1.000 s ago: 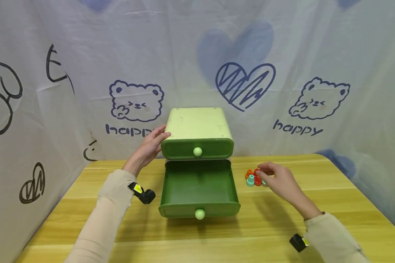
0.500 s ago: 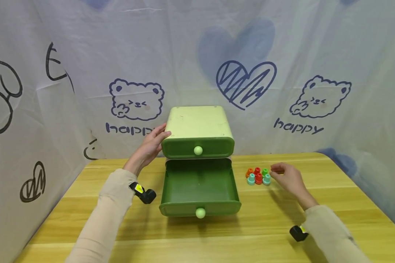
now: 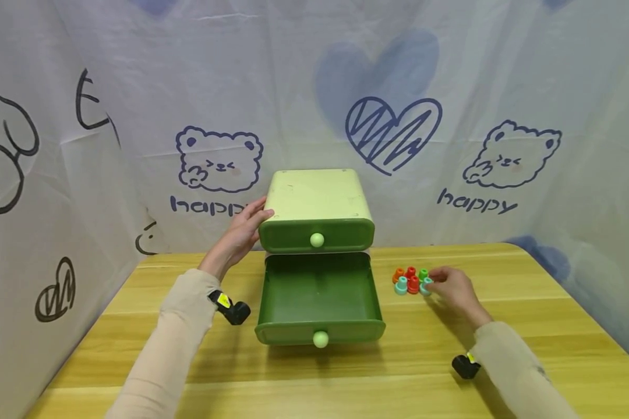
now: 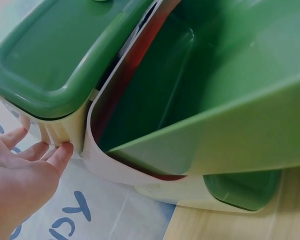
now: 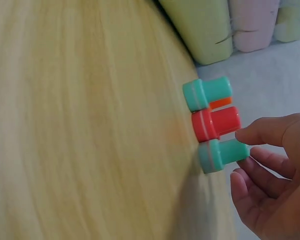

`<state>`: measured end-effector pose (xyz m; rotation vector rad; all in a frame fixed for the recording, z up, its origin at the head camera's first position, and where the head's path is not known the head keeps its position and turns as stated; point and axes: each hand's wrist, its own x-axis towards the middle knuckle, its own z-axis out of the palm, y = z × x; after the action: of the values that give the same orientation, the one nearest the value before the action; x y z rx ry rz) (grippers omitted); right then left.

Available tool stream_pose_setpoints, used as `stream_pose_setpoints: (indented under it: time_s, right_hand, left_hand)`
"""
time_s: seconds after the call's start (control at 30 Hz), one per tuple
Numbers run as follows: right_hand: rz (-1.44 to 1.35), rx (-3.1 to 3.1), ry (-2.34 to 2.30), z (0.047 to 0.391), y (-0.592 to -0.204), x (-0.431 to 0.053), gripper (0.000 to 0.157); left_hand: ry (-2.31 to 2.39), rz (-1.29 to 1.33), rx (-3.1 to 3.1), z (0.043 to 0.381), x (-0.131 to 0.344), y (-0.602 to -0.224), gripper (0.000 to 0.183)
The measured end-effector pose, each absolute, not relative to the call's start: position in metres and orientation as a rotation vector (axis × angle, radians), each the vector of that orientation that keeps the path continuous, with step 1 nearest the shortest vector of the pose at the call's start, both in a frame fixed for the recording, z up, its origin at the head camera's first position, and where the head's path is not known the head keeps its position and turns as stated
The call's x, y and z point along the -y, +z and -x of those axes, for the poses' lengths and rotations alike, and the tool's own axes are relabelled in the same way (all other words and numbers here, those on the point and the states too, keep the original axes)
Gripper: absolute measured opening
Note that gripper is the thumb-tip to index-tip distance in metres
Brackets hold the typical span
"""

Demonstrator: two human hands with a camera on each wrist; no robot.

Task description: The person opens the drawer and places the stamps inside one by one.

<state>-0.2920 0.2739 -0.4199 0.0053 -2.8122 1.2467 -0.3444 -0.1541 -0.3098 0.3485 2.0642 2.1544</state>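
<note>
Right grip (image 3: 456,290) (narrow), around teal peg (image 5: 232,151)

I read the rounded, pale cream cabinet shell (image 3: 317,195) as smooth plastic, faintly scuffed on top. The deep green, box-shaped drawer (image 3: 283,334) looks like plastic too, glossy along its edges. On my feed, the small stepped turquoise peg (image 5: 221,154) and red peg (image 5: 215,124) seem smooth, lightly shiny plastic. The yellow-brown table (image 3: 424,372) shows streaked wood grain; the printed white backdrop (image 3: 304,116) looks like creased matt cloth.
</note>
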Motion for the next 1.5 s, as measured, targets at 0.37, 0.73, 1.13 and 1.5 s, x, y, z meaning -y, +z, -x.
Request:
stream_pose_setpoints:
  time_s: [0.37,0.73,1.13,1.5]
  right_hand:
    - [0.125,2.799,1.404,0.297,-0.436,-0.277,0.039]
    - [0.096,2.832,1.367,0.293,-0.436,-0.281,0.042]
    - [-0.036,2.822,1.254,0.285,-0.414,-0.286,0.038]
    - [-0.213,2.847,1.181,0.284,-0.381,-0.262,0.031]
  left_hand:
    - [2.16,-0.367,-2.065,0.344,0.153,-0.311,0.072]
    - [2.159,-0.368,-2.067,0.344,0.154,-0.313,0.073]
    - [2.18,-0.37,-2.05,0.344,0.154,-0.313,0.074]
    - [2.158,-0.372,-2.066,0.343,0.154,-0.312,0.074]
